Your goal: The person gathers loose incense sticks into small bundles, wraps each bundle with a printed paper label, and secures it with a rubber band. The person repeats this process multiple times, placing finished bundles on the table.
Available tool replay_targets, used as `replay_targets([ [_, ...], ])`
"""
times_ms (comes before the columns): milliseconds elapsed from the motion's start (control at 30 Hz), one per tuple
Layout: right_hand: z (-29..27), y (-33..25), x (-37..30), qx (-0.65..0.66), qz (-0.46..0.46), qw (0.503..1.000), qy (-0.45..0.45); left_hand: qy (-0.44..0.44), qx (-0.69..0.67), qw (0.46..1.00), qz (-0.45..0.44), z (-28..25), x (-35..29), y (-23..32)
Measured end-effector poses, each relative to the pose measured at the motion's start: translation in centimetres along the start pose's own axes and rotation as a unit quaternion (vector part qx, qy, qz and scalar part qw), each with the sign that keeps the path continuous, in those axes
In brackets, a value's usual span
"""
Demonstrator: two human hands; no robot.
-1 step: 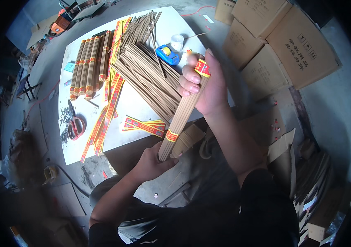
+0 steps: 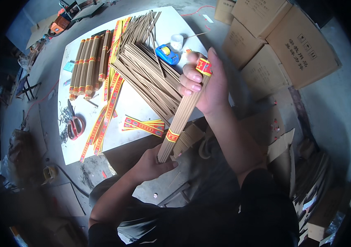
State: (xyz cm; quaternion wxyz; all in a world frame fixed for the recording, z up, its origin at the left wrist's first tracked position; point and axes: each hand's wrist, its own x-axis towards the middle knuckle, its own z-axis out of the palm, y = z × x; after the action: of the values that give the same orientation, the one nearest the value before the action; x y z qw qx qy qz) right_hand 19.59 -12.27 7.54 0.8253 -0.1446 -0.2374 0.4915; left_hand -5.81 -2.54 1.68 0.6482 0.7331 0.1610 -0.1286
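Note:
A bundle of brown incense sticks [image 2: 183,111] slants up to the right in front of me, over the table's near edge. Red and yellow paper bands wrap it near its upper end and lower down. My right hand [image 2: 202,82] curls its fingers round the upper part, the thumb pointing up beside the top band. At the lower end, my left hand [image 2: 153,164] is closed round the bundle; its palm side is hidden. Behind the bundle lies a heap of loose incense sticks [image 2: 146,78]. Finished-looking banded bundles [image 2: 88,66] are stacked at the table's left.
The white table [image 2: 130,146] also bears long red-yellow paper strips [image 2: 107,115], short strips [image 2: 143,126], scissors [image 2: 76,126], a blue tape dispenser [image 2: 167,54] and a white cup [image 2: 176,42]. Cardboard boxes [image 2: 303,49] are piled at the right. A cardboard piece [image 2: 280,154] stands beside my right arm.
The top of the bundle and my right hand have shifted very slightly to the right. Both hands keep their hold; nothing else has visibly moved.

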Motion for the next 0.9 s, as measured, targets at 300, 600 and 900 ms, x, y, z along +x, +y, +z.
replay_targets([
  [300, 0.9, 2.3, 0.1, -0.153, -0.089, 0.982, 0.064, 0.067, 0.004, 0.998, 0.016, 1.1, 0.0, -1.1],
  [600, 1.4, 1.3, 0.3, -0.148, -0.023, 0.985, 0.087, 0.148, 0.084, 0.981, 0.094, 1.6, 0.4, -2.5],
  [900, -0.2, 3.8, 0.9, -0.164, 0.003, 0.974, 0.154, 0.111, 0.02, 0.993, 0.039, 0.9, 1.2, -3.5],
])
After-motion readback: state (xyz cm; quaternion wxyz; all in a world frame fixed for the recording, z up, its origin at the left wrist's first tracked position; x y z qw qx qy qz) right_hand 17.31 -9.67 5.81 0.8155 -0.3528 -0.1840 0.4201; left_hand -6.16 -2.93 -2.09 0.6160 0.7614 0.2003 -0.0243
